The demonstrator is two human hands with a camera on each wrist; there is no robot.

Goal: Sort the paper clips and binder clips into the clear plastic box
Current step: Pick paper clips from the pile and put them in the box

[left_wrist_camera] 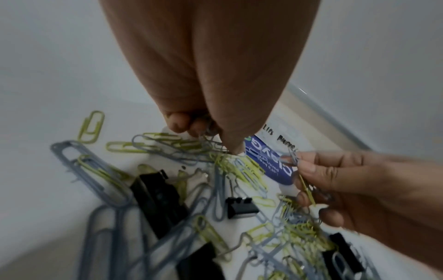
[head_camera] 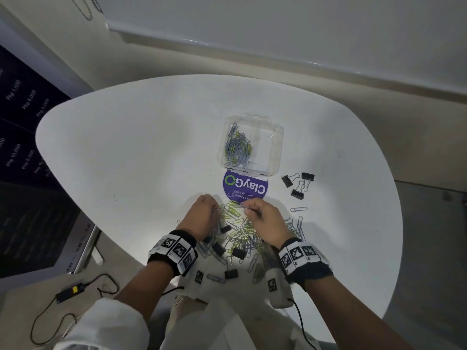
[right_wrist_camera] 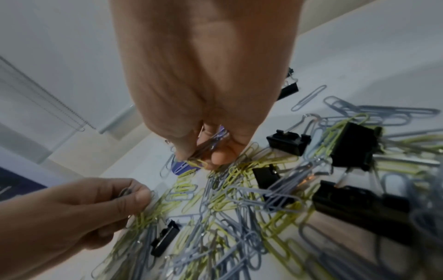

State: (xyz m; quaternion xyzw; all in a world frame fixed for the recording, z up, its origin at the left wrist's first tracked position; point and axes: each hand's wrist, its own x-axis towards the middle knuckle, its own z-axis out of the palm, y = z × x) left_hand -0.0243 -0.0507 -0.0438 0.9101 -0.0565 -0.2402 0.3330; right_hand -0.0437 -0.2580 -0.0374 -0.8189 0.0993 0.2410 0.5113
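**Grey and yellow clips caught in both hands over the pile**

Grey wire shows between the fingers of the left hand, which pinches a few paper clips at the far left edge of the pile; in the left wrist view its fingertips are curled tight round grey loops just above the heap. The right hand is closed the same way on a small bunch of clips, grey and yellow, held between thumb and fingers, with one clip sticking out past the knuckles toward the sticker. The two hands sit close together, both low over the pile.

Under them the loose paper clips, grey and yellow-green, lie tangled on the white table, with several black binder clips mixed in among them. Near the table's front edge one more binder clip lies apart from the heap.

Just beyond the hands is a round blue sticker, and touching its far side stands the clear box, lid off or open, I cannot tell which. Its left compartment holds a heap of sorted clips in grey and yellow; the right one looks bare. To the right of the box three binder clips sit in a loose group on the table, and a lone grey paper clip lies nearer, beside the pile.
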